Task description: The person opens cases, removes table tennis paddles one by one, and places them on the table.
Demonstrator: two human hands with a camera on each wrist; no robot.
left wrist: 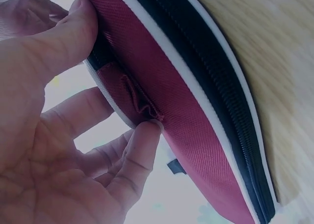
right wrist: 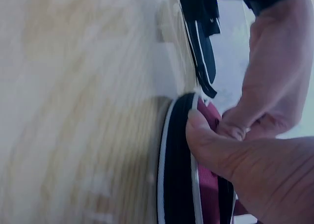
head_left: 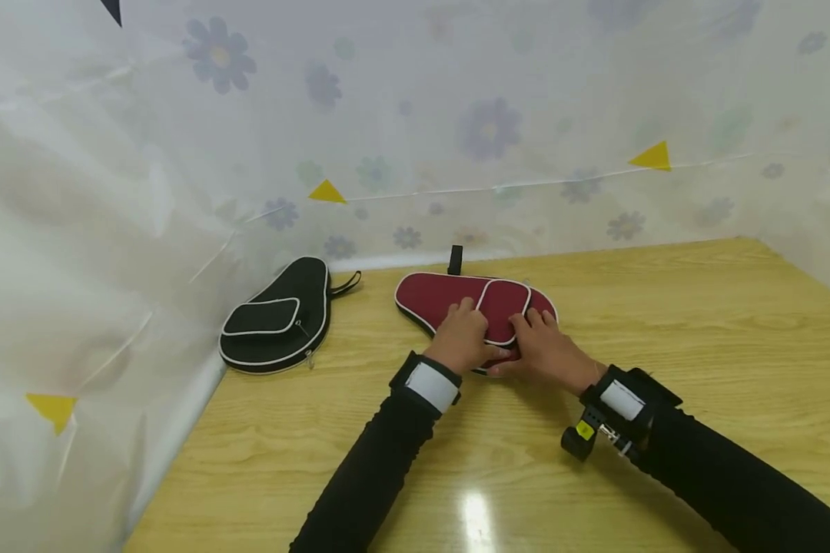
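Note:
A dark red table tennis paddle case (head_left: pixel 436 296) with white piping lies on the table, its pocket (head_left: pixel 503 299) facing up. My left hand (head_left: pixel 462 336) holds the near edge of that pocket; in the left wrist view its thumb and fingers pinch the pocket's side, where a folded red gusset (left wrist: pixel 130 94) shows. My right hand (head_left: pixel 546 349) grips the case's right part, fingers over the pocket's right side. In the right wrist view the thumb presses against the piping beside the black zipped side (right wrist: pixel 176 155). Some fingertips are hidden.
A black paddle case (head_left: pixel 270 349) with white piping and a wrist loop (head_left: pixel 346 284) lies at the left by the curtain. The wooden table (head_left: pixel 664 330) meets a flowered white curtain (head_left: pixel 415 115) behind. A black strap (head_left: pixel 456 259) sticks out beyond the red case.

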